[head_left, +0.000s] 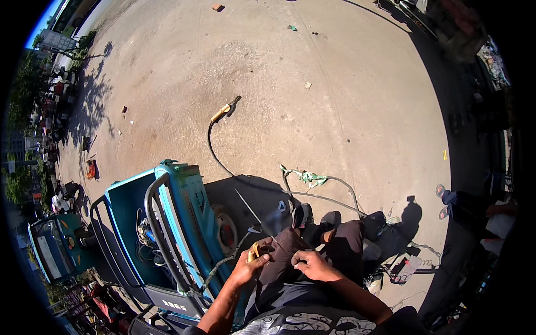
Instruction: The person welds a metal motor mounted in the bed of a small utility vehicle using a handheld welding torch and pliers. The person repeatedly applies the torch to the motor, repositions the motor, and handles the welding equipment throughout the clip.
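Observation:
Over my lap, my left hand (251,264) is closed on a small yellow object (254,251), mostly covered by the fingers, so its kind does not show. A thin straight rod (252,210) slants up and away from close by this hand; whether the hand grips it, I cannot tell. To the right, my right hand (314,264) is curled with thumb and fingertips together over my dark trousers; anything pinched there is too small to see. Out on the ground lies a welding electrode holder (220,113) with a yellowish handle, its black cable (216,155) curving back toward my feet.
A blue cargo cart (192,195) with dark rails stands close at my left, wires inside its bed. Another cable (352,192) wrapped with green cloth (312,178) loops ahead of my shoes (330,219). At the right, another person's feet (441,201) show beside shade. A brick (218,8) lies far ahead.

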`<state>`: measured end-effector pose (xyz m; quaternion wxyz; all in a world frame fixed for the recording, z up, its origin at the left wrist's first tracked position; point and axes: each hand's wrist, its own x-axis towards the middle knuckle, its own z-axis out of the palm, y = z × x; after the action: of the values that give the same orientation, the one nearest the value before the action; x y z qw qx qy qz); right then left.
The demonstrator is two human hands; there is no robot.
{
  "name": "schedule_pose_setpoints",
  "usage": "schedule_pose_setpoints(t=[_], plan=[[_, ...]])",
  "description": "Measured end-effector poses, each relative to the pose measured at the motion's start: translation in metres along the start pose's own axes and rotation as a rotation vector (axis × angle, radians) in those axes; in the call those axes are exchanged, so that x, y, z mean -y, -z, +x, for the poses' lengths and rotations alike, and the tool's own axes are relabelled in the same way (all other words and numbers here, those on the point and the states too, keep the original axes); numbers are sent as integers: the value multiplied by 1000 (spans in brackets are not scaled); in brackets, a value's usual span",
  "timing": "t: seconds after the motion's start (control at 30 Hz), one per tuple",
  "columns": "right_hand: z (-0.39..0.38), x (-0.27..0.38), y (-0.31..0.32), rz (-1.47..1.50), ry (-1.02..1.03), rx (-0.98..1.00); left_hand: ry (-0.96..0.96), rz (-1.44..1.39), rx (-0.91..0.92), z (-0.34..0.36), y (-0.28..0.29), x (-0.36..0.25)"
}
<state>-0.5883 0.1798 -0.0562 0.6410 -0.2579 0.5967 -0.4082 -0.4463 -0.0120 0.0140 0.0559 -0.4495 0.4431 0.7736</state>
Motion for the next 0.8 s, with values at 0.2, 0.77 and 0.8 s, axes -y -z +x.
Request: schedule_pose_setpoints(t=[0.2,0.77,0.8], plan=[[95,96,24,-113,-56,365,-41,-265,-133,7,40,-67],[538,229,173,-51,-594,61,-475,-555,-834,169,156,-231],[564,231,170,-45,-604,19,-472,-563,-832,177,165,-235]])
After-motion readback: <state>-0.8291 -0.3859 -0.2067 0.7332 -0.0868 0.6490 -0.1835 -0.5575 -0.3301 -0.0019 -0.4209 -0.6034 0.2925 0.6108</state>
